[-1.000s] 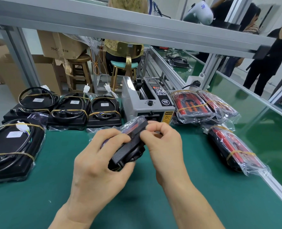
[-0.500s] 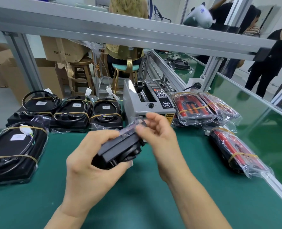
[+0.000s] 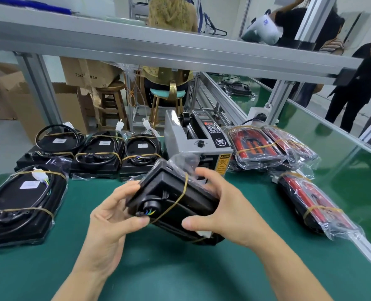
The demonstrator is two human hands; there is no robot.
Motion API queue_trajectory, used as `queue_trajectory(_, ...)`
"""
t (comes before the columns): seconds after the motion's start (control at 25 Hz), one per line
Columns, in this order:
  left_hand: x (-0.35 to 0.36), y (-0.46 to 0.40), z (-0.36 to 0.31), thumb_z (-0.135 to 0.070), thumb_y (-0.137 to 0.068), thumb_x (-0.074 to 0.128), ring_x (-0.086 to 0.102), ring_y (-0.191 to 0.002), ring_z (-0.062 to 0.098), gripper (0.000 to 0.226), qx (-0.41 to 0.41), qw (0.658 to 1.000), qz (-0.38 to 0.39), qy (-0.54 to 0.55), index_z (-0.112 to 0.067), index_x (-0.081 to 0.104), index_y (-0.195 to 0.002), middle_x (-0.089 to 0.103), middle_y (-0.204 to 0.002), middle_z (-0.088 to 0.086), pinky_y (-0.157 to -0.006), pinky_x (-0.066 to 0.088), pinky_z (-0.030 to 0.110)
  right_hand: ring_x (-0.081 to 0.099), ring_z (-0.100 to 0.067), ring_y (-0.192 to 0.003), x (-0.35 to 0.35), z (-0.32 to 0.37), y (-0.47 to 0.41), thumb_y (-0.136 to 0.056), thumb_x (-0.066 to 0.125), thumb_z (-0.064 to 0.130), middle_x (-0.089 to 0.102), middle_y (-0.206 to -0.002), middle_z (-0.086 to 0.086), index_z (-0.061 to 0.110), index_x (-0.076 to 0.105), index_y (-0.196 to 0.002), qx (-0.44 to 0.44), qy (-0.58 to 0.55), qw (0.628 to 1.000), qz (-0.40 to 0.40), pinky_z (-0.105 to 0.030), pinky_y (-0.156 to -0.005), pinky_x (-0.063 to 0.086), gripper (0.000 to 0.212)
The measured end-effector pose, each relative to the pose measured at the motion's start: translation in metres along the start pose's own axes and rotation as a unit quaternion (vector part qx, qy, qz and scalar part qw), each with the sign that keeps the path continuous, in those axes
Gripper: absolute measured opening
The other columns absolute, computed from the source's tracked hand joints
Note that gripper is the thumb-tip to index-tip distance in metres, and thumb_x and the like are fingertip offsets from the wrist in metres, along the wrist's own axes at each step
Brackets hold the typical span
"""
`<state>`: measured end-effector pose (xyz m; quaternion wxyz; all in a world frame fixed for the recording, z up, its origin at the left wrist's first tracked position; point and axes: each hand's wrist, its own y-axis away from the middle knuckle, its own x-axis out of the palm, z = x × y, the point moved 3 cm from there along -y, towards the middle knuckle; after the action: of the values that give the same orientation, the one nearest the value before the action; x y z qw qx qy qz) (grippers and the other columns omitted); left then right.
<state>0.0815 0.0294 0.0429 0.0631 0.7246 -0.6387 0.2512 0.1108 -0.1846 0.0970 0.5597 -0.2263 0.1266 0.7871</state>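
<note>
Clasping the black lamp unit (image 3: 171, 198) at both ends, tilted, over the green mat (image 3: 180, 274), with left hand (image 3: 110, 224) curled round the wire-socket end and right hand (image 3: 228, 213) wrapped round the other. Just beyond the grip, a grey tape dispenser (image 3: 193, 146).

Bare left hand (image 3: 110, 222), right hand (image 3: 232, 213)

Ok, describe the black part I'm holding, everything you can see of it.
The black part is a moulded housing, matt plastic by its look, held tilted above the green mat. A round socket at its near-left end shows coloured wires. A tan rubber band loops around it, and a clear bag covers its far end. The left hand grips the socket end, the right hand the other.
</note>
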Motion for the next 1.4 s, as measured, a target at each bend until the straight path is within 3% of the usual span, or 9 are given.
queue_trajectory(0.28, -0.005, 0.002, -0.003, -0.007, -0.054, 0.078, 0.058, -0.118, 0.014, 0.051, -0.02, 0.986, 0.058, -0.154, -0.026, 0.072, -0.1, 0.069, -0.115, -0.003, -0.104, 0.043, 0.029, 0.058, -0.001, -0.091, -0.006, 0.008, -0.004, -0.056, 0.081, 0.04, 0.058, -0.1, 0.026, 0.052, 0.022, -0.14, -0.027, 0.158, 0.987, -0.03, -0.007, -0.069, 0.046, 0.104)
queue_trajectory(0.44, 0.002, 0.002, -0.017, -0.033, -0.068, 0.071, 0.056, -0.12, 0.01, 0.05, 0.046, 0.977, 0.056, -0.202, -0.028, 0.065, -0.117, 0.064, -0.125, -0.004, -0.104, 0.041, 0.024, 0.059, -0.019, -0.087, 0.004, 0.013, -0.019, -0.059, 0.079, 0.035, 0.065, -0.098, 0.011, 0.042, 0.015, -0.146, -0.058, 0.276, 0.959, 0.021, -0.032, -0.081, 0.051, 0.109)
queue_trajectory(0.56, 0.012, 0.004, -0.014, -0.034, -0.067, 0.073, 0.061, -0.11, 0.01, 0.045, 0.022, 0.961, 0.128, -0.244, -0.035, 0.068, -0.111, 0.068, -0.116, -0.004, -0.096, 0.045, 0.019, 0.055, -0.015, -0.097, 0.019, 0.011, -0.03, -0.061, 0.082, 0.033, 0.061, -0.105, 0.014, 0.038, 0.014, -0.149, -0.062, 0.327, 0.934, 0.129, -0.03, -0.089, 0.045, 0.111)
queue_trajectory(0.64, 0.008, 0.003, -0.011, -0.033, -0.06, 0.078, 0.062, -0.109, 0.012, 0.053, -0.009, 0.958, 0.148, -0.246, -0.032, 0.068, -0.113, 0.069, -0.115, -0.003, -0.092, 0.044, 0.015, 0.049, -0.004, -0.113, 0.012, 0.003, -0.035, -0.064, 0.084, 0.038, 0.055, -0.123, 0.022, 0.04, 0.026, -0.147, -0.032, 0.226, 0.958, 0.174, -0.02, -0.099, 0.036, 0.101)
queue_trajectory(0.72, 0.002, 0.002, -0.01, -0.031, -0.055, 0.083, 0.061, -0.113, 0.009, 0.067, -0.049, 0.956, 0.162, -0.239, -0.03, 0.066, -0.119, 0.069, -0.118, -0.005, -0.092, 0.043, 0.012, 0.052, 0.002, -0.115, -0.005, -0.009, -0.041, -0.073, 0.08, 0.038, 0.057, -0.124, 0.021, 0.04, 0.052, -0.13, 0.035, 0.026, 0.995, 0.088, -0.017, -0.098, 0.038, 0.063)
queue_trajectory(0.84, 0.001, -0.001, -0.01, -0.031, -0.05, 0.086, 0.06, -0.116, 0.007, 0.08, -0.085, 0.946, 0.182, -0.253, -0.031, 0.06, -0.125, 0.068, -0.12, -0.01, -0.095, 0.042, 0.012, 0.061, -0.012, -0.094, -0.021, -0.038, -0.049, -0.09, 0.065, 0.024, 0.068, -0.094, 0.011, 0.029, 0.069, -0.091, 0.15, -0.111, 0.963, -0.192, -0.026, -0.086, 0.046, 0.007)
queue_trajectory(1.04, 0.003, -0.002, -0.011, -0.037, -0.047, 0.082, 0.056, -0.118, 0.0, 0.084, -0.108, 0.932, 0.185, -0.291, -0.034, 0.057, -0.126, 0.065, -0.122, -0.018, -0.103, 0.035, 0.023, 0.057, -0.016, -0.079, -0.01, -0.045, -0.064, -0.088, 0.067, 0.019, 0.066, -0.08, 0.002, 0.025, 0.068, -0.076, 0.202, -0.161, 0.924, -0.281, -0.043, -0.095, 0.052, 0.014)
queue_trajectory(1.2, -0.001, -0.001, -0.012, -0.041, -0.047, 0.074, 0.054, -0.113, 0.005, 0.074, -0.105, 0.94, 0.162, -0.283, -0.038, 0.063, -0.121, 0.053, -0.119, -0.015, -0.099, 0.036, 0.018, 0.055, -0.014, -0.064, -0.008, -0.04, -0.069, -0.084, 0.073, 0.026, 0.063, -0.065, 0.005, 0.022, 0.069, -0.082, 0.202, -0.15, 0.919, -0.305, -0.039, -0.087, 0.054, 0.005)
queue_trajectory(1.4, 0.002, 0.002, -0.011, -0.042, -0.049, 0.071, 0.057, -0.104, 0.006, 0.076, -0.08, 0.943, 0.152, -0.285, -0.036, 0.059, -0.124, 0.053, -0.107, -0.017, -0.089, 0.039, 0.01, 0.041, -0.009, -0.045, -0.008, -0.04, -0.077, -0.079, 0.078, 0.022, 0.053, -0.055, 0.004, 0.017, 0.069, -0.079, 0.253, -0.2, 0.898, -0.301, -0.022, -0.052, 0.04, 0.01)
